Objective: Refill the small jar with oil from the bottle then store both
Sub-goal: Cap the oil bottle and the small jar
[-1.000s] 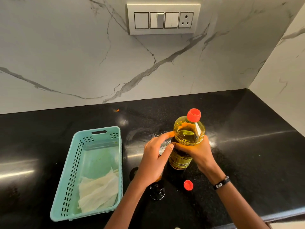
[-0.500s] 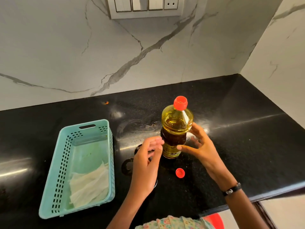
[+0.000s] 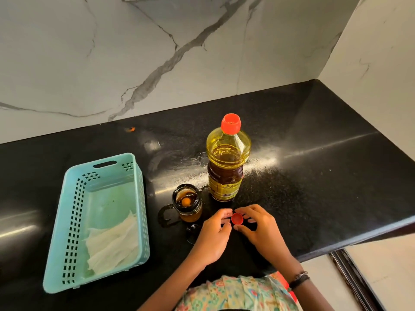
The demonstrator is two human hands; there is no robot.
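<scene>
The oil bottle (image 3: 226,167) stands upright on the black counter with its red cap on, yellow oil showing through it. Just left of it is the small glass jar (image 3: 187,204), open at the top and holding amber oil. In front of the bottle, the jar's small red lid (image 3: 237,219) is held between both hands just above the counter. My left hand (image 3: 214,237) pinches its left edge with curled fingers. My right hand (image 3: 261,228) pinches its right edge between thumb and fingers.
A teal plastic basket (image 3: 67,221) with white folded paper (image 3: 112,245) inside sits at the left. Oily ring marks (image 3: 165,217) lie on the counter (image 3: 314,176) beside the jar. Marble walls close the back and right; the counter's front edge runs near my right wrist.
Both hands have let go of the bottle and jar and dropped to the red lid, which lay alone on the counter before. The jar is now uncovered in view.
</scene>
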